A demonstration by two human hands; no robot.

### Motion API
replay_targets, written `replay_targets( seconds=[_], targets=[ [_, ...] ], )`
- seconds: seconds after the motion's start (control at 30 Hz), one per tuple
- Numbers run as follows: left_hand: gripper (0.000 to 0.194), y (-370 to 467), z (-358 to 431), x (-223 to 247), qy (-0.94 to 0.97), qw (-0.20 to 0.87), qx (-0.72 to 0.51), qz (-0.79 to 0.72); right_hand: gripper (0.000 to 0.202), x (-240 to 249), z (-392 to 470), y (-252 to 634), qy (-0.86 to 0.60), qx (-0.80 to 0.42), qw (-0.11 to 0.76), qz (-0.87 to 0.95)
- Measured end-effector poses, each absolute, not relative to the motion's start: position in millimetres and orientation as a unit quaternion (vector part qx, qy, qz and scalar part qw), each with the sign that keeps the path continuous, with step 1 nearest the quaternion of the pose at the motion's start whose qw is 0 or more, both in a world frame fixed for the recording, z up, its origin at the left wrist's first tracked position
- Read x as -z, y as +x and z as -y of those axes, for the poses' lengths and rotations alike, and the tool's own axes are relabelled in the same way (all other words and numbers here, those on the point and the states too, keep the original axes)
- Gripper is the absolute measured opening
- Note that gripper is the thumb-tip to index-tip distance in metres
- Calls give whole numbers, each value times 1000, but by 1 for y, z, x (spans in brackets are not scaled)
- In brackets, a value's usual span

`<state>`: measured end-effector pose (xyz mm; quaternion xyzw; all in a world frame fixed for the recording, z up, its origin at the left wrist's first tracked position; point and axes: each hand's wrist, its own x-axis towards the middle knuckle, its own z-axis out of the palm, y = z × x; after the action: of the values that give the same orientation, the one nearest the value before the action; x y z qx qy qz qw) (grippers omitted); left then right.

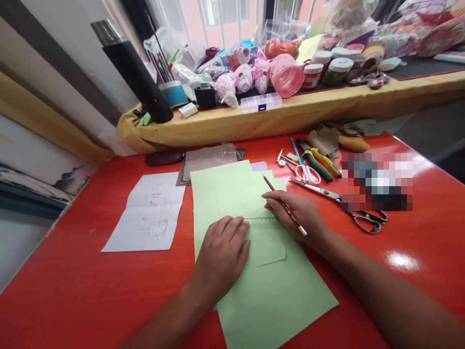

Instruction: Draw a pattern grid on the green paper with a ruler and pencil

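Note:
Sheets of light green paper [279,291] lie overlapped on the red table. My left hand [221,247] rests flat on them, fingers stretched out over the left end of a clear ruler [263,222]. My right hand [296,213] is at the ruler's right end, closed around a dark red pencil [276,190]. The pencil's sharp end points up and away, and its white eraser end points toward me. Below the ruler lies a smaller green piece [267,252] with a cut corner. Faint pencil lines show on the upper sheet.
A creased white sheet with a sketch [148,213] lies to the left. At right are large scissors [341,198], white-handled scissors [308,173] and green-yellow pliers [321,164]. Behind, a cloth-covered ledge [225,121] bears a black thermos [136,72], jars and pink figures.

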<state>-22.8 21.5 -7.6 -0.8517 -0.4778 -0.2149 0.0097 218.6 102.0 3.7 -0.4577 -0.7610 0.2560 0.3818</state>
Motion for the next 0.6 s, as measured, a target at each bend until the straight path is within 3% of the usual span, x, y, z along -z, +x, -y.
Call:
replay_targets(
  seconds=[0.23, 0.6],
  targets=[
    [51, -22, -22, 17, -837, 16, 195, 510, 21, -3, -102, 220, -451, -251, 370, 773],
    [53, -19, -20, 18, -830, 27, 174, 530, 25, 2, -100, 218, -379, -218, 348, 830]
  ],
)
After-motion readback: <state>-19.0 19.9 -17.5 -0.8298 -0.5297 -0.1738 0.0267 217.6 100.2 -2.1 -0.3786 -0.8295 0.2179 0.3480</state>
